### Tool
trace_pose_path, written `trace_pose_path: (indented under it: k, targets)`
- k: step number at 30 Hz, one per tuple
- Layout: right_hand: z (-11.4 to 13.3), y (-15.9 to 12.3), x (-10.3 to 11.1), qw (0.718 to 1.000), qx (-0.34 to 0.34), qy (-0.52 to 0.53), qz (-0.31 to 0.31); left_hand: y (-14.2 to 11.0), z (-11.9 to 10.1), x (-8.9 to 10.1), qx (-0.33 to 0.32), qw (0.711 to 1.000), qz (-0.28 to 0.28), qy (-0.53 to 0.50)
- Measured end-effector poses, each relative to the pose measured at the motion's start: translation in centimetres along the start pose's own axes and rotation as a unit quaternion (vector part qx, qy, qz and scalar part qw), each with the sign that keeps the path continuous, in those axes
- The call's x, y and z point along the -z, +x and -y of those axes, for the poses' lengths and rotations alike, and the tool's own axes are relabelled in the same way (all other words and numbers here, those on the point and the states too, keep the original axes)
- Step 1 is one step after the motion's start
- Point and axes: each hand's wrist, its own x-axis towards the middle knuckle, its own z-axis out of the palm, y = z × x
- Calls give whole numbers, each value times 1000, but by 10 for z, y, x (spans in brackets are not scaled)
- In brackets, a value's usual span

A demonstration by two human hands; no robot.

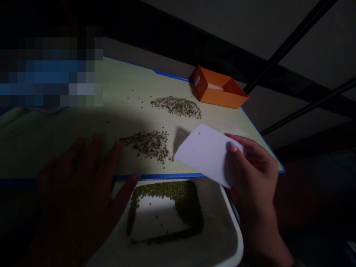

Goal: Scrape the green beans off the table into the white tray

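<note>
My right hand (254, 174) grips a white plastic scraper card (205, 152) by its right end and holds it just right of a small pile of green beans mixed with white grains (150, 144) on the pale tabletop (55, 129). My left hand (80, 181) lies flat with fingers spread on the table's front edge, fingertips just left of that pile. A second, similar pile (178, 105) lies further back. Below the table edge sits a white tray (233, 237) with green beans (183, 200) ringed along its bottom.
An orange open box (219, 91) with white grains inside stands at the back right of the table. A faint patch of white grains (229, 126) lies near the right edge. The table has a blue rim. The surroundings are dark.
</note>
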Motion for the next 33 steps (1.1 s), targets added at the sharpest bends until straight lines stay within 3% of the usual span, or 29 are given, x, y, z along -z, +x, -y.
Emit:
trace_pose_path:
  k: [15,33]
  targets:
    - [-1,1,-2,999,-16,26,-14,1,-3,1,4,1000,8,12]
    - [0,0,4,998,-41,40,12,2,-3,-3,-6,1000,-12,5]
